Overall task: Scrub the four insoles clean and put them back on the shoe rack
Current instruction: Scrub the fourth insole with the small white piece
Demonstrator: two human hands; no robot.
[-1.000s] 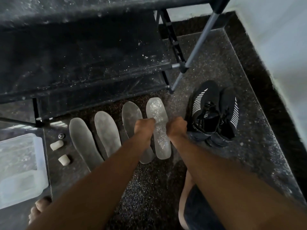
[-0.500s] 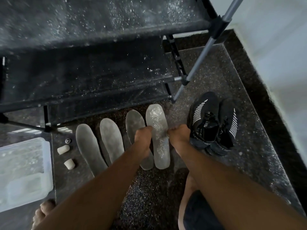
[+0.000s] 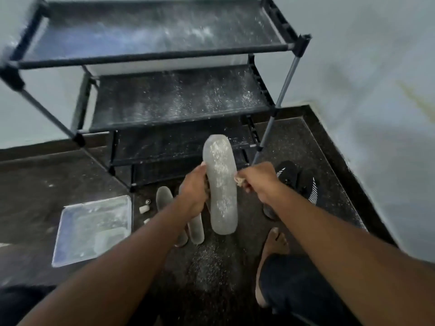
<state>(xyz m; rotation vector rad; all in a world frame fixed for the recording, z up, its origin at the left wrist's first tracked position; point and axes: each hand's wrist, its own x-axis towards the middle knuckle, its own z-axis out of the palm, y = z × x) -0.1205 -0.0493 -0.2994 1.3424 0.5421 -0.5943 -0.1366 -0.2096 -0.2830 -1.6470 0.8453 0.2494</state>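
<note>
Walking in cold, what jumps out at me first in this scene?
A pale insole dusted with white powder, held up mid-frame by the left hand, while the right hand pinches a small beige scrubber at its edge. Behind stands a black shoe rack, its shelves speckled white too.

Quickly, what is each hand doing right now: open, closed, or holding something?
Left hand: grips the powder-dusted insole, lifted off the floor.
Right hand: pinches a small pale scrubbing piece beside the insole.

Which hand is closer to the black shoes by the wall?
The right hand. It pinches a small scrubber just left of the black shoes. The left hand is farther left, gripping the lifted insole between them.
</note>
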